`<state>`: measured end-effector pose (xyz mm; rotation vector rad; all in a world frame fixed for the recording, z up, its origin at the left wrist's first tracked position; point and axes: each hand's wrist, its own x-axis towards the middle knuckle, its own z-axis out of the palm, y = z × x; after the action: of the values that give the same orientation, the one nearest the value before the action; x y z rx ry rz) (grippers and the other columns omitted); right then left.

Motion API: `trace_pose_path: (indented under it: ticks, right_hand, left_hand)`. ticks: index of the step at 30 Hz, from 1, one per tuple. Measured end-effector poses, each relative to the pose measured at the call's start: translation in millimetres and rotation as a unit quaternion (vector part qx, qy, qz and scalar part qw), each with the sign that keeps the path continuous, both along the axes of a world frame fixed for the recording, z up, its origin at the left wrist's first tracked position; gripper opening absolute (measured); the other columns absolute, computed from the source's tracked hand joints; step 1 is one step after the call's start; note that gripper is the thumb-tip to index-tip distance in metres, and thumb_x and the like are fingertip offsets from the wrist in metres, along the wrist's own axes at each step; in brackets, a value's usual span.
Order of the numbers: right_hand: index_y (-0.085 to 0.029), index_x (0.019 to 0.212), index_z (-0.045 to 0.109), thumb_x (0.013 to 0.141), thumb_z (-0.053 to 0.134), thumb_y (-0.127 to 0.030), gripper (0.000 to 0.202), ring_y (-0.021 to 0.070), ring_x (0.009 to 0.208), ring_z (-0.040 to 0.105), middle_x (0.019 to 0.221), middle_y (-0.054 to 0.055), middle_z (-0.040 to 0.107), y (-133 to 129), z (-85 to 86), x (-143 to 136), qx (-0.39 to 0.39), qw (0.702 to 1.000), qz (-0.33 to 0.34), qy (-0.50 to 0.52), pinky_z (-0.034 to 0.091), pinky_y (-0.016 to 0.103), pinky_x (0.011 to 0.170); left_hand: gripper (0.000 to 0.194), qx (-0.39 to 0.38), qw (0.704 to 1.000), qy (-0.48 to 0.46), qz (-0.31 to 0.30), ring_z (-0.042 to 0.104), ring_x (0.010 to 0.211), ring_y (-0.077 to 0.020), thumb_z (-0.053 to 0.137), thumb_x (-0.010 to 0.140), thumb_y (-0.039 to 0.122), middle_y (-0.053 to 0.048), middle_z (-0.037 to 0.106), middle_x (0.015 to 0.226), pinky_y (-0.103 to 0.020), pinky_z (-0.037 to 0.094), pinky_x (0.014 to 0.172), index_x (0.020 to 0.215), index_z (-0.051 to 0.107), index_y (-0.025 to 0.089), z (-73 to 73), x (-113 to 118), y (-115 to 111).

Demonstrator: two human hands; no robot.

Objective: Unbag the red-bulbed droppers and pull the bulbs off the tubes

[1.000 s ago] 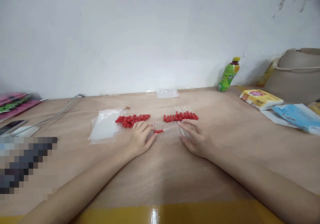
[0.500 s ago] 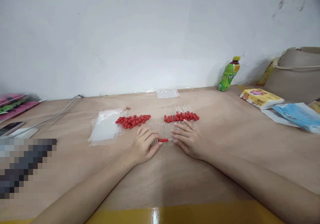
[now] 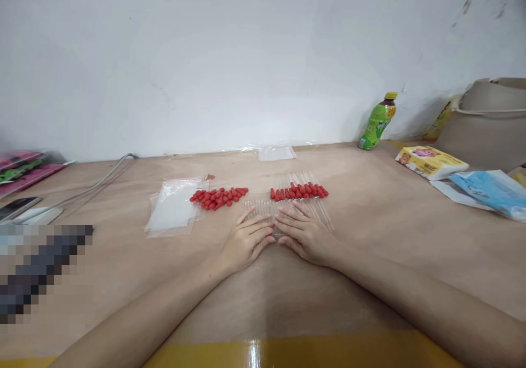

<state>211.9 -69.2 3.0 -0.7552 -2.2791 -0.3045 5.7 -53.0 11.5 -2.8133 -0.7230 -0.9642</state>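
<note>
My left hand (image 3: 249,240) and my right hand (image 3: 307,235) meet at the fingertips over a row of clear glass tubes (image 3: 259,208). Between the thumb and fingers of the left is a red rubber dropper bulb, now covered by the fingers. The right pinches a thin glass tube, also mostly hidden. Just beyond the right hand, several tubes fitted with red bulbs (image 3: 299,191) lie side by side. A loose pile of red rubber bulbs (image 3: 219,197) sits beyond the left hand.
Clear plastic bags (image 3: 170,206) lie left of the loose bulbs, and another bag (image 3: 276,153) is near the wall. At the right stand a green drink bottle (image 3: 378,121), a yellow pack (image 3: 431,161), a blue packet (image 3: 491,191) and a beige bin (image 3: 482,124). A grey cable (image 3: 102,180) crosses the left.
My hands have come together, and the red bulb and glass tube that showed between them are now covered by the fingers. The loose pile looks unchanged.
</note>
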Motion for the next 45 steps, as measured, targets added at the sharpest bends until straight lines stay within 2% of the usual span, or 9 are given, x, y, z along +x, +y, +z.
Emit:
trace_pose_path:
  ticks: [6, 21, 24, 26, 30, 33, 36, 39, 45]
  right_hand:
    - [-0.013, 0.102, 0.062, 0.087, 0.046, -0.020, 0.023, 0.0170, 0.102, 0.059, 0.105, 0.007, 0.066, -2, 0.3, 0, 0.001, 0.999, 0.041, -0.005, 0.047, 0.033, 0.094]
    - [-0.010, 0.102, 0.060, 0.081, 0.053, -0.012, 0.022, 0.0180, 0.104, 0.057, 0.104, 0.010, 0.065, -6, -2.5, 9, 0.069, 0.994, 0.081, 0.005, 0.046, 0.034, 0.095]
    - [-0.011, 0.105, 0.059, 0.081, 0.052, -0.009, 0.025, 0.0180, 0.107, 0.055, 0.106, 0.009, 0.064, -2, -6.9, 22, 0.063, 0.996, 0.050, 0.031, 0.044, 0.036, 0.096]
    - [-0.015, 0.103, 0.060, 0.081, 0.053, -0.012, 0.023, 0.0164, 0.095, 0.059, 0.096, 0.007, 0.067, 2, -7.3, 30, 0.053, 0.997, 0.001, 0.059, 0.046, 0.034, 0.088]
    - [-0.020, 0.101, 0.063, 0.082, 0.054, -0.022, 0.021, 0.0141, 0.065, 0.054, 0.064, 0.001, 0.059, 8, -3.0, 30, 0.053, 0.990, -0.124, 0.050, 0.040, 0.031, 0.064]
    - [-0.018, 0.108, 0.059, 0.084, 0.047, -0.019, 0.027, 0.0159, 0.069, 0.052, 0.068, 0.003, 0.058, 9, -0.2, 24, 0.031, 0.983, -0.178, 0.023, 0.035, 0.031, 0.066]
    - [-0.015, 0.107, 0.056, 0.082, 0.043, -0.015, 0.028, 0.0161, 0.074, 0.053, 0.077, 0.004, 0.061, 11, 0.5, 21, 0.000, 0.982, -0.182, 0.041, 0.034, 0.031, 0.071]
    - [-0.015, 0.089, 0.057, 0.080, 0.045, -0.014, 0.015, 0.0145, 0.069, 0.053, 0.073, 0.003, 0.061, 13, -0.1, 21, -0.002, 0.981, -0.176, 0.084, 0.033, 0.029, 0.069]
    - [-0.017, 0.077, 0.058, 0.078, 0.048, -0.013, 0.010, 0.0136, 0.066, 0.051, 0.065, 0.000, 0.060, 16, -3.7, 20, 0.018, 0.983, -0.169, 0.065, 0.028, 0.029, 0.068]
  left_hand:
    - [0.013, 0.045, 0.999, 0.012, -0.012, 0.060, 0.101, -0.0182, 0.049, 0.085, 0.019, -0.004, 0.069, 0.097, -0.045, 0.033, 0.104, 0.092, 0.060, 0.018, 5.3, -1, -7]
    - [0.011, 0.036, 0.999, 0.008, -0.034, 0.058, 0.105, -0.0181, 0.049, 0.085, 0.017, -0.004, 0.069, 0.096, -0.044, 0.030, 0.105, 0.092, 0.058, 0.016, 5.6, -12, -8]
    - [0.012, 0.035, 0.999, -0.008, 0.002, 0.058, 0.104, -0.0192, 0.048, 0.085, 0.014, -0.004, 0.068, 0.096, -0.046, 0.033, 0.102, 0.090, 0.058, 0.017, 4.6, -24, -1]
    - [0.012, 0.047, 0.998, -0.025, 0.032, 0.058, 0.100, -0.0200, 0.050, 0.085, 0.015, -0.004, 0.067, 0.096, -0.045, 0.038, 0.096, 0.091, 0.059, 0.018, 5.4, -32, 3]
    - [0.015, 0.053, 0.994, -0.071, 0.062, 0.056, 0.079, -0.0155, 0.053, 0.084, 0.019, -0.005, 0.061, 0.085, -0.030, 0.048, 0.069, 0.097, 0.060, 0.019, 9.0, -35, 7]
    - [0.021, 0.021, 0.989, -0.097, 0.110, 0.052, 0.078, -0.0141, 0.045, 0.087, 0.018, -0.005, 0.052, 0.084, -0.028, 0.047, 0.066, 0.104, 0.059, 0.018, 13.7, -32, 14]
    - [0.027, -0.006, 0.976, -0.110, 0.188, 0.051, 0.088, -0.0170, 0.041, 0.088, 0.018, -0.007, 0.051, 0.090, -0.033, 0.047, 0.077, 0.110, 0.056, 0.018, 22.6, -40, 29]
    - [0.028, -0.011, 0.952, -0.146, 0.267, 0.052, 0.088, -0.0182, 0.043, 0.085, 0.020, -0.007, 0.052, 0.089, -0.034, 0.046, 0.080, 0.110, 0.056, 0.017, 34.7, -59, 48]
    - [0.033, -0.076, 0.923, -0.189, 0.327, 0.056, 0.068, -0.0133, 0.055, 0.076, 0.031, -0.003, 0.059, 0.084, -0.025, 0.046, 0.060, 0.107, 0.050, 0.018, 46.4, -95, 74]
